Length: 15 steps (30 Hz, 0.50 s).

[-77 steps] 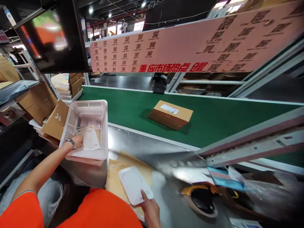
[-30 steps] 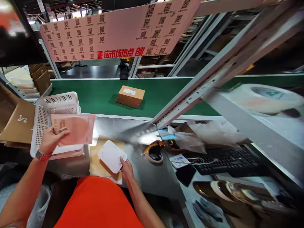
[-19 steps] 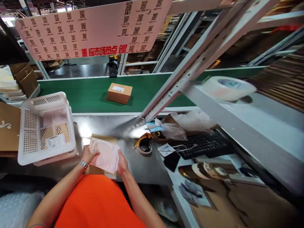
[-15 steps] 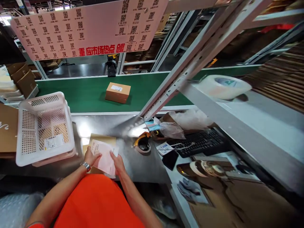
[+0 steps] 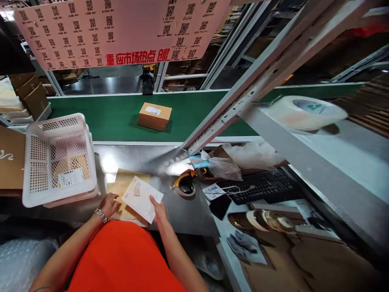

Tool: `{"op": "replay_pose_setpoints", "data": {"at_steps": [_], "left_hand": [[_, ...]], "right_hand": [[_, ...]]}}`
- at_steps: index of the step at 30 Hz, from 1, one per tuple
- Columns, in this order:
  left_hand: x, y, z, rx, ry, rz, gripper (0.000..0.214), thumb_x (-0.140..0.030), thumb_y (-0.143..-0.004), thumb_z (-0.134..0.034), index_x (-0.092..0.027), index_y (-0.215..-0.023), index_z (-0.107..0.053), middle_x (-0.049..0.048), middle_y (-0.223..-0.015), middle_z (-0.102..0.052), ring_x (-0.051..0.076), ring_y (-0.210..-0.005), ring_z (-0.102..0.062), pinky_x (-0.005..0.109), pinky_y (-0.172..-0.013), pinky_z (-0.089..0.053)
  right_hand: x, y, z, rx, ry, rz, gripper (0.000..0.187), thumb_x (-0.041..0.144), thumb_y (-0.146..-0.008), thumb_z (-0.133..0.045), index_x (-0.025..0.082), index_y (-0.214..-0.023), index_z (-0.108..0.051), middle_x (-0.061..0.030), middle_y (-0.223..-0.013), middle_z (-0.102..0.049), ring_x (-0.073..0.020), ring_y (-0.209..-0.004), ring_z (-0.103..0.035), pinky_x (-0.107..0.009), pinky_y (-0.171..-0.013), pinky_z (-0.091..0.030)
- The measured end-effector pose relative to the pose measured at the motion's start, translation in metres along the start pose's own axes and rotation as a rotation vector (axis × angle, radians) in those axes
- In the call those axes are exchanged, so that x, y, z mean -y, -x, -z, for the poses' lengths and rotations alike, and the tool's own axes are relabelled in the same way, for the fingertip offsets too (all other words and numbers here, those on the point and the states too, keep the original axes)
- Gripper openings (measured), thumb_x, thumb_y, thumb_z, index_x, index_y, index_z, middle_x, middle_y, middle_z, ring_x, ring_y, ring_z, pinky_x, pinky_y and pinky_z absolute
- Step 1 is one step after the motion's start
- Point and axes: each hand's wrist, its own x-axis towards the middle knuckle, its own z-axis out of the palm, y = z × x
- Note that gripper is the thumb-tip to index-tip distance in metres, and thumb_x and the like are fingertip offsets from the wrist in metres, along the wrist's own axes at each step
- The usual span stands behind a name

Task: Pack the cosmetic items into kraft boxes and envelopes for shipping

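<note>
My right hand [image 5: 159, 210] pinches the right edge of a white sheet of paper [image 5: 144, 205], which tilts over the bench and bears a small brown patch. Under it lies a tan paper piece, perhaps an envelope [image 5: 120, 188], on the metal bench. My left hand [image 5: 109, 205], with a metal-band watch at the wrist, is at the left edge of this tan piece. Its fingers are loosely bent and apart, with nothing visible held in them. To the right of the sheet sits an orange tape dispenser [image 5: 185, 183].
White perforated baskets [image 5: 38, 172] are stacked at left. A cardboard box [image 5: 154, 116] sits on the green conveyor [image 5: 118, 125] behind the bench. At right are a slanting metal post [image 5: 223, 117], a keyboard [image 5: 267, 184], and a shelf holding a tape roll [image 5: 306, 112].
My left hand has let go of the paper and moved left. My right hand has shifted right with the sheet, which is now turned and shows a brown patch. The view has shifted slightly.
</note>
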Motion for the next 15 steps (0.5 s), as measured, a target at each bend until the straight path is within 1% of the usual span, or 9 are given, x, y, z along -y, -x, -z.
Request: {"op": "replay_pose_setpoints", "data": {"at_steps": [2,4,6,7,9,10,12,13,15], "left_hand": [[0.012,0.003,-0.018,0.094,-0.163,-0.095,0.041,-0.03,-0.087,-0.074,-0.022,-0.127,-0.074,0.0155,-0.141,-0.068,0.033,-0.14,-0.059,0.048,-0.119,-0.047],[0.019,0.003,-0.033,0.156,-0.211,-0.095,0.057,-0.033,-0.074,-0.087,-0.018,-0.128,-0.074,0.0196,-0.153,-0.061,0.042,-0.15,-0.048,0.057,-0.125,-0.04],[0.024,0.002,-0.043,0.177,-0.247,-0.061,0.081,-0.037,-0.063,-0.095,-0.016,-0.137,-0.071,0.024,-0.163,-0.05,0.052,-0.157,-0.034,0.066,-0.127,-0.032],[0.027,0.002,-0.046,0.187,-0.285,-0.049,0.092,-0.04,-0.06,-0.097,-0.017,-0.143,-0.066,0.0249,-0.168,-0.044,0.054,-0.16,-0.028,0.069,-0.128,-0.028],[0.034,0.003,-0.052,0.201,-0.373,-0.046,0.106,-0.046,-0.061,-0.097,-0.017,-0.155,-0.057,0.0245,-0.174,-0.034,0.055,-0.163,-0.018,0.07,-0.13,-0.021],[0.037,0.004,-0.055,0.209,-0.412,-0.056,0.107,-0.049,-0.065,-0.094,-0.018,-0.158,-0.054,0.024,-0.176,-0.03,0.054,-0.164,-0.016,0.068,-0.131,-0.02],[0.046,0.006,-0.061,0.233,-0.447,-0.093,0.101,-0.048,-0.07,-0.091,-0.017,-0.159,-0.053,0.0236,-0.178,-0.026,0.053,-0.164,-0.014,0.068,-0.131,-0.02],[0.05,0.008,-0.063,0.246,-0.445,-0.117,0.096,-0.045,-0.072,-0.09,-0.018,-0.158,-0.055,0.0234,-0.178,-0.026,0.053,-0.164,-0.015,0.068,-0.13,-0.021],[0.057,0.011,-0.068,0.269,-0.421,-0.178,0.081,-0.038,-0.077,-0.087,-0.02,-0.151,-0.062,0.0214,-0.177,-0.031,0.05,-0.164,-0.02,0.069,-0.129,-0.025]], "right_hand": [[0.0,-0.012,0.014,-0.079,0.027,0.021,0.053,0.046,-0.058,-0.096,0.019,-0.097,-0.073,-0.0113,-0.092,-0.085,-0.0332,-0.09,-0.082,-0.045,-0.079,-0.069],[-0.001,-0.021,0.025,-0.153,0.069,0.035,0.053,0.049,-0.058,-0.094,0.02,-0.095,-0.07,-0.0104,-0.09,-0.084,-0.033,-0.091,-0.081,-0.045,-0.08,-0.068],[-0.002,-0.027,0.033,-0.239,0.123,0.056,0.053,0.053,-0.06,-0.091,0.021,-0.095,-0.068,-0.0095,-0.09,-0.083,-0.0324,-0.092,-0.081,-0.044,-0.079,-0.068],[-0.002,-0.03,0.036,-0.279,0.155,0.067,0.052,0.056,-0.061,-0.088,0.022,-0.095,-0.067,-0.0096,-0.091,-0.083,-0.0321,-0.092,-0.081,-0.044,-0.078,-0.068],[-0.002,-0.035,0.041,-0.341,0.228,0.091,0.053,0.062,-0.064,-0.083,0.023,-0.095,-0.066,-0.0112,-0.094,-0.083,-0.032,-0.094,-0.081,-0.043,-0.077,-0.067],[-0.001,-0.036,0.043,-0.363,0.271,0.107,0.053,0.065,-0.066,-0.081,0.023,-0.095,-0.066,-0.0125,-0.096,-0.083,-0.0324,-0.096,-0.081,-0.042,-0.077,-0.067],[0.004,-0.038,0.05,-0.397,0.372,0.145,0.054,0.066,-0.069,-0.077,0.021,-0.097,-0.067,-0.016,-0.101,-0.083,-0.034,-0.101,-0.08,-0.043,-0.08,-0.066],[0.007,-0.037,0.053,-0.407,0.429,0.169,0.053,0.065,-0.072,-0.075,0.02,-0.099,-0.068,-0.0182,-0.105,-0.082,-0.0353,-0.105,-0.079,-0.044,-0.083,-0.066],[0.013,-0.033,0.061,-0.414,0.56,0.233,0.054,0.06,-0.076,-0.073,0.016,-0.108,-0.068,-0.0244,-0.116,-0.079,-0.04,-0.116,-0.074,-0.05,-0.093,-0.063]]}}
